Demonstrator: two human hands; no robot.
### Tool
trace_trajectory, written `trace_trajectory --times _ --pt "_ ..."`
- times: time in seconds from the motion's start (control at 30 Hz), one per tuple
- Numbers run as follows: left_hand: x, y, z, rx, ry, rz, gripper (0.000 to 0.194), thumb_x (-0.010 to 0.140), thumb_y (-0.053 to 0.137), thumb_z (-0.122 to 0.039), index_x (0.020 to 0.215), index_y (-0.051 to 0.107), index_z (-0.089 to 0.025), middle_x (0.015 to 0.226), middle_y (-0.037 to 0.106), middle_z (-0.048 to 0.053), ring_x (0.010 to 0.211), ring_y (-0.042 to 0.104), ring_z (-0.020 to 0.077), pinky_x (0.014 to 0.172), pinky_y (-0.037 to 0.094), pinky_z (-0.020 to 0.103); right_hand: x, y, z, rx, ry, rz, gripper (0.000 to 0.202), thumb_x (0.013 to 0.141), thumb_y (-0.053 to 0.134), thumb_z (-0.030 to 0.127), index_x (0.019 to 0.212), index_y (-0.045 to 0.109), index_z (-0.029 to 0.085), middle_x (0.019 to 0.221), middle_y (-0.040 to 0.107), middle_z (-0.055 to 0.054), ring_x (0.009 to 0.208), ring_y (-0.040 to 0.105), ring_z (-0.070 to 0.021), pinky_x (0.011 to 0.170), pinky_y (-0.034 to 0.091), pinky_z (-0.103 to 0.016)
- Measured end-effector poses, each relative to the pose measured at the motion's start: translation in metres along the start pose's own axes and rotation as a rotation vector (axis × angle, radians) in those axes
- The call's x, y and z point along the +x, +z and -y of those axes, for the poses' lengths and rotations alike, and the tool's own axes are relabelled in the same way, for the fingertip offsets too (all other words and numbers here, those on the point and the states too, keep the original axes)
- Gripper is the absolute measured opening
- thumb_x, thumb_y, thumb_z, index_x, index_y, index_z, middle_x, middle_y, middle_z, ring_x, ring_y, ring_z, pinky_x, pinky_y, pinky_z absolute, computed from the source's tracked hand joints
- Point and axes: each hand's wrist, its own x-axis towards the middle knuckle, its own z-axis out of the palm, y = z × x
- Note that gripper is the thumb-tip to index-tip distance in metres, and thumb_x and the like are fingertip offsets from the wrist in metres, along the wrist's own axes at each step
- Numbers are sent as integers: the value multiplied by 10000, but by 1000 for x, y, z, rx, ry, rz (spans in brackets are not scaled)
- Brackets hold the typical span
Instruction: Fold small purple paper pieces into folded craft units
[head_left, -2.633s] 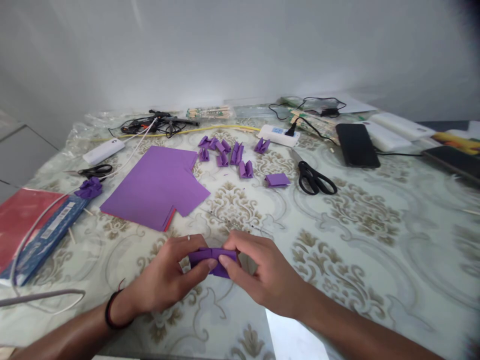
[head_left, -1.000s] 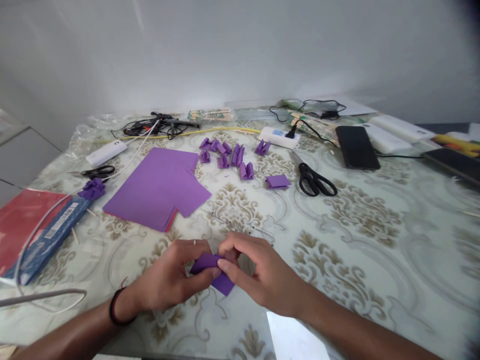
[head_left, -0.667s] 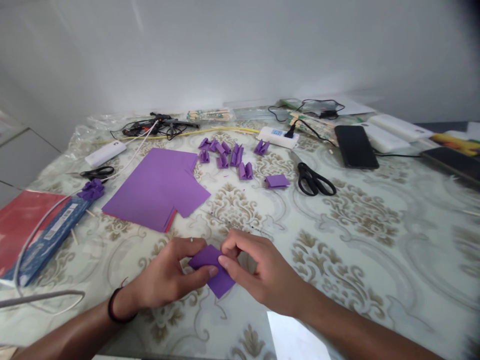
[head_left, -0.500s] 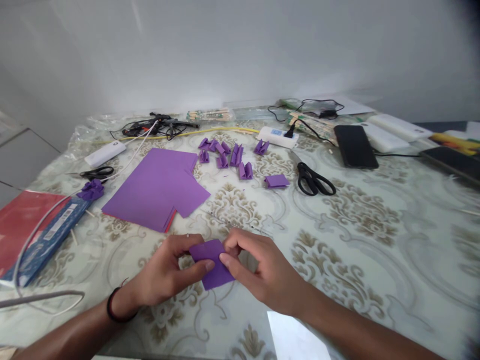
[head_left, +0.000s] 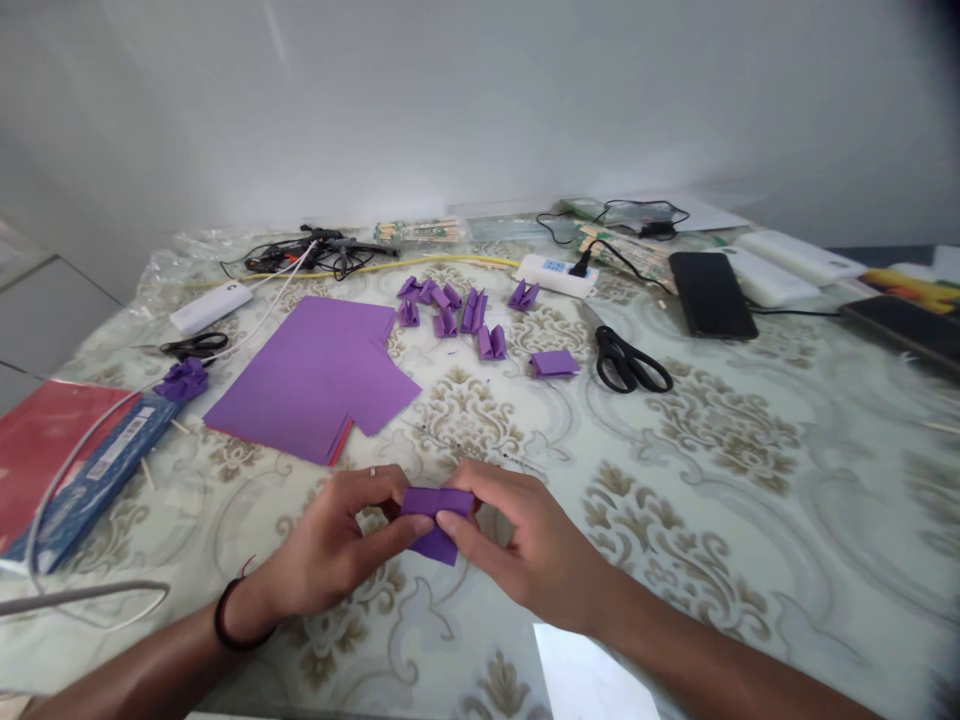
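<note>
- Near the front edge of the counter [head_left: 750,480]: one small purple paper piece [head_left: 437,515], held between two hands.
- Left hand [head_left: 330,545] and right hand [head_left: 525,545] each pinch it, thumbs below, fingers on top; grip pressed together on the paper from both sides.
- Paper piece: folded, top flap turned down, lower corner pointing out under the thumbs.
- Farther back: one stack of purple sheets [head_left: 315,375], about ten folded purple units [head_left: 465,315], two black scissors [head_left: 630,362].
</note>
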Motion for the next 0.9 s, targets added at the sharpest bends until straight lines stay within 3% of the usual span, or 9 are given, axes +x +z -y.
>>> trace_trajectory --times 0.2,0.5,0.63,0.9 --pt "1 3 -2 114 53 14 279 1048 630 -330 819 676 -178 752 604 -23 704 534 131 687 409 266 -2 1 -2 7 7 -12 159 1019 587 226 862 604 207 772 550 23 696 532 -138 655 413 -265" --pt "0 4 -7 124 67 78 248 1018 638 -272 791 623 -173 734 589 -25 682 532 124 657 401 243 -1 2 -2 16 -30 -14 80 925 610 152 862 612 202 774 563 35 698 536 -125 657 404 -252" --pt "1 4 -9 149 126 122 256 1045 586 -258 812 643 -170 741 592 -9 676 533 130 650 400 247 -1 3 -2 26 -43 7 112 841 613 97 812 596 204 737 544 48 683 515 -118 647 387 -244" --pt "-1 4 -9 123 204 130 295 1083 543 -243 831 673 -162 757 633 23 697 559 147 667 413 271 0 2 0 64 -50 16 157 804 605 74 758 541 209 703 507 63 652 484 -106 630 374 -234"
